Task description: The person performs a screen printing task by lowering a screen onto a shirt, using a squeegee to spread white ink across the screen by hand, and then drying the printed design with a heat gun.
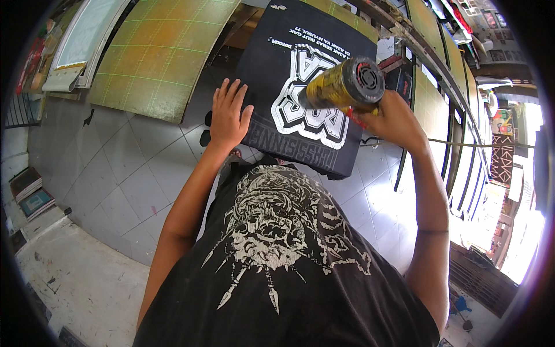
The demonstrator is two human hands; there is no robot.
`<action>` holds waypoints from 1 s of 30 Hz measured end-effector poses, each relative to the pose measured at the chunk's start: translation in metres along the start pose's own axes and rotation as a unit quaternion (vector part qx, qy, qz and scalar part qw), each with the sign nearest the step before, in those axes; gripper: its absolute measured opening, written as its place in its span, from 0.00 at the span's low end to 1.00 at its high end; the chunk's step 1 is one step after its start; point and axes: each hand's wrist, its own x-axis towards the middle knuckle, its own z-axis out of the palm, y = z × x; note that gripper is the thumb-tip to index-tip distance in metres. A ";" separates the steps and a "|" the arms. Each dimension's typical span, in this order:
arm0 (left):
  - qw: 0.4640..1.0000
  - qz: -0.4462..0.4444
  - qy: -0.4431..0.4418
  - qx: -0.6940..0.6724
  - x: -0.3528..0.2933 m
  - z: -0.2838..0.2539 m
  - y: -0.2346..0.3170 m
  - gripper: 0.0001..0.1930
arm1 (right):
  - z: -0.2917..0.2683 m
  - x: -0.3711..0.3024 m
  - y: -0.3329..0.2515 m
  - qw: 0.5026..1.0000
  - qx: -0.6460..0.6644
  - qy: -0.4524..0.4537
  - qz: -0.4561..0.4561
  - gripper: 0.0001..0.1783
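Observation:
A black printed cloth [260,63], perhaps a T-shirt, is stretched over a board in front of me. It carries large white lettering [283,110] and a darker grey printed band near its closest edge. My right hand [399,121] is wrapped around the handle of a yellow and black heat gun [335,85]. The gun is held above the print, its nozzle pointing left and its round vented back end toward the right; it covers part of the lettering. At the cloth's left edge lies my left hand [229,114], palm down, fingers spread, holding nothing.
Flat boards with green grid lines [156,58] extend at the left, beside a white-framed screen [87,37]. More long boards on a metal rack [430,52] run along the right. A cable [480,144] stretches rightward. Books [32,194] sit low at far left. The floor is grey tile [133,173].

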 end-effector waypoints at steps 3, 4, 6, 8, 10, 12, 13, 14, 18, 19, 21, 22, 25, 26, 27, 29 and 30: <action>1.000 -0.002 0.002 -0.003 0.000 0.000 -0.001 0.25 | 0.002 0.011 0.009 0.999 -0.024 0.042 -0.003 0.19; 1.000 -0.004 0.002 -0.003 0.000 -0.001 0.000 0.25 | 0.000 0.012 0.007 0.999 -0.012 0.048 -0.020 0.19; 1.000 -0.003 0.002 -0.006 0.000 -0.001 0.000 0.25 | -0.001 0.015 0.008 0.998 -0.001 0.056 -0.027 0.19; 1.000 0.001 0.005 -0.006 0.001 -0.001 0.000 0.25 | -0.003 0.020 0.012 0.998 -0.005 0.061 -0.012 0.20; 1.000 -0.002 0.000 -0.007 0.001 -0.002 0.001 0.25 | -0.004 0.022 0.011 0.998 -0.013 0.055 0.007 0.21; 1.000 -0.001 -0.001 -0.007 0.001 -0.002 0.001 0.25 | -0.005 0.023 0.012 0.998 -0.017 0.050 0.016 0.21; 1.000 0.000 0.001 -0.007 0.001 -0.002 0.001 0.25 | -0.004 0.022 0.017 0.999 -0.016 0.046 0.017 0.21; 1.000 0.001 0.001 -0.007 0.001 -0.001 0.001 0.25 | -0.003 0.022 0.019 0.999 -0.015 0.042 0.017 0.22; 1.000 0.001 -0.001 -0.005 0.001 -0.002 0.001 0.25 | -0.004 0.018 0.022 0.999 -0.011 0.049 0.010 0.20; 1.000 -0.001 -0.004 -0.006 0.000 -0.002 0.001 0.25 | -0.003 0.018 0.023 0.999 -0.017 0.040 0.017 0.20; 1.000 -0.002 -0.007 -0.007 0.000 -0.002 0.001 0.25 | -0.002 0.016 0.024 0.999 -0.017 0.038 0.012 0.20; 1.000 -0.002 -0.007 -0.008 0.000 -0.002 0.001 0.24 | -0.002 0.014 0.025 0.999 -0.011 0.044 0.001 0.20; 1.000 -0.001 -0.006 -0.007 0.000 -0.002 0.001 0.24 | -0.002 0.013 0.025 0.999 -0.013 0.047 0.010 0.20; 1.000 -0.001 -0.006 -0.006 0.000 -0.002 0.001 0.24 | -0.002 0.013 0.024 0.999 -0.017 0.046 0.020 0.20; 1.000 0.001 -0.005 -0.007 0.000 -0.001 0.001 0.24 | -0.001 0.013 0.023 0.999 -0.009 0.044 0.020 0.20; 1.000 0.004 -0.004 -0.009 0.001 -0.002 0.002 0.24 | 0.000 0.012 0.021 0.999 0.008 0.041 0.019 0.20; 1.000 0.006 -0.003 -0.008 0.001 -0.002 0.002 0.24 | 0.000 0.012 0.019 0.999 0.007 0.041 0.004 0.20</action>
